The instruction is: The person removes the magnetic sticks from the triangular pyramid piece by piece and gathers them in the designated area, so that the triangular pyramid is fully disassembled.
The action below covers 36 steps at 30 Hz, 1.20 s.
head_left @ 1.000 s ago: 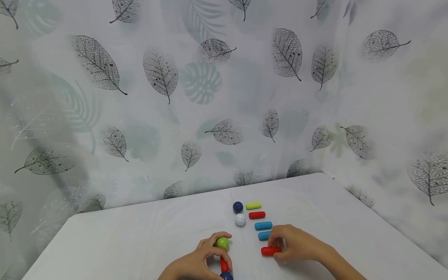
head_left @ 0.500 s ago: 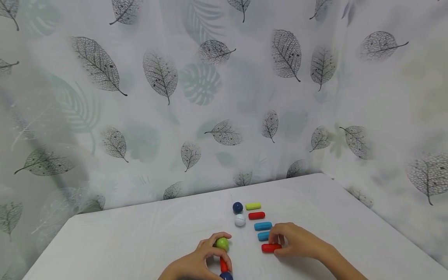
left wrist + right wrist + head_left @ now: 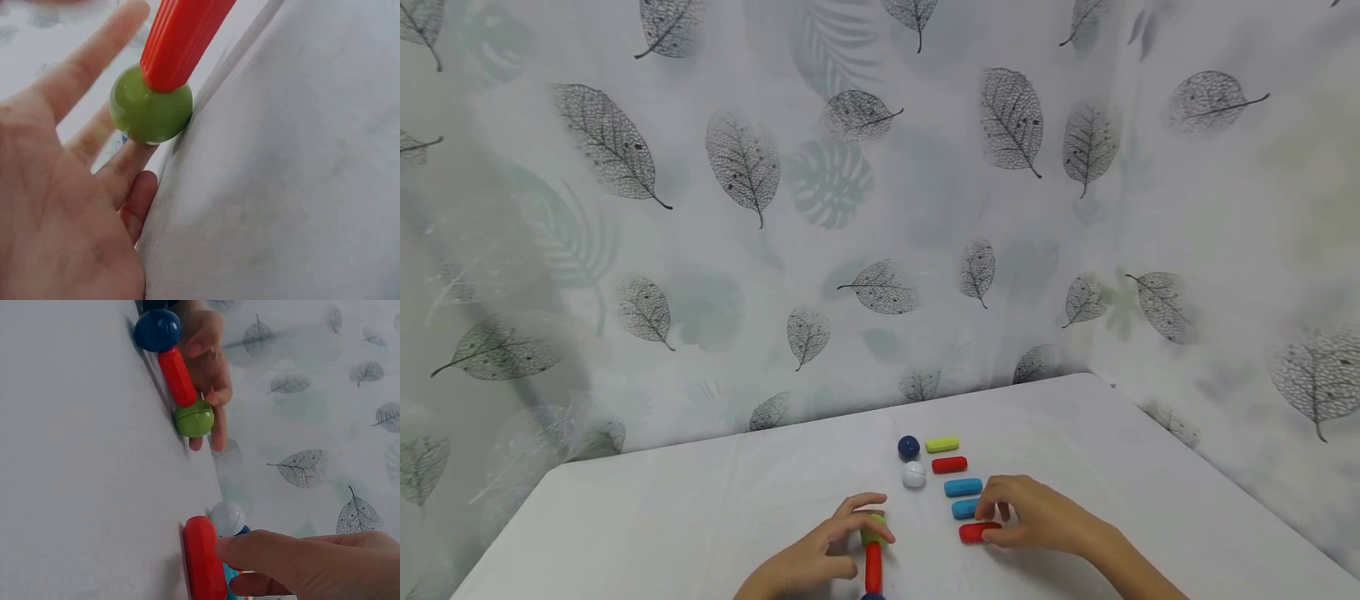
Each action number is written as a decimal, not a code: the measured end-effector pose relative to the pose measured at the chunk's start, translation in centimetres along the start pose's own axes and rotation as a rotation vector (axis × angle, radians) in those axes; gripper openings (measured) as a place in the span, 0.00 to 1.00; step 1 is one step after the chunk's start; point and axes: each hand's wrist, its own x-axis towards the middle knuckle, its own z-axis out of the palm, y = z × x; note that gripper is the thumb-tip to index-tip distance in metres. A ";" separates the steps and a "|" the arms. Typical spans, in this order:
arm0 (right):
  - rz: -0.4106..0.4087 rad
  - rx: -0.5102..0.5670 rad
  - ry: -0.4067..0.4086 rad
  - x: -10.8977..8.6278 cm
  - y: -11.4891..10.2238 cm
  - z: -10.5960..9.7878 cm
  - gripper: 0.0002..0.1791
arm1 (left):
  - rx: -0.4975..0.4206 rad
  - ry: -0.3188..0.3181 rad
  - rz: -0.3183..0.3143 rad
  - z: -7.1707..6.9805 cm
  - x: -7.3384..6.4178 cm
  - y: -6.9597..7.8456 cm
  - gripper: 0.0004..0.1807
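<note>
Joined end to end, a green ball [image 3: 195, 419], a red rod [image 3: 873, 568] and a dark blue ball [image 3: 157, 330] form a chain on the white table, in front of the person. Beside it, my left hand [image 3: 816, 554] has its fingers spread loosely, some reaching over and behind the green ball in the head view; its thumb stands off the chain. My right hand [image 3: 1041, 515] pinches another red rod [image 3: 975, 532] lying at the near end of a row, with thumb and curled fingers at its right end.
Beyond the right hand lie two light blue rods [image 3: 963, 487], a red rod [image 3: 949, 465] and a yellow-green rod [image 3: 942, 445]. To their left are a white ball [image 3: 913, 474] and a dark blue ball [image 3: 908, 447]. A leaf-patterned curtain [image 3: 880, 208] hangs behind the table.
My left hand has let go of the chain; its fingers have straightened and its thumb has drawn back from the blue ball. The chain has shifted slightly. The right hand stays at its red rod.
</note>
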 end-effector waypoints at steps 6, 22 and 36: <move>-0.033 -0.017 0.023 0.2 -0.8 0.0 0.04 | -0.027 0.054 0.041 -0.1 0.1 -0.9 0.13; -0.149 -0.033 0.008 0.7 -2.4 2.2 0.05 | 0.077 0.136 0.096 0.1 0.3 -1.1 0.19; -0.007 0.257 -0.146 0.3 -3.6 4.2 0.16 | 0.051 0.123 0.023 0.9 0.7 -0.6 0.14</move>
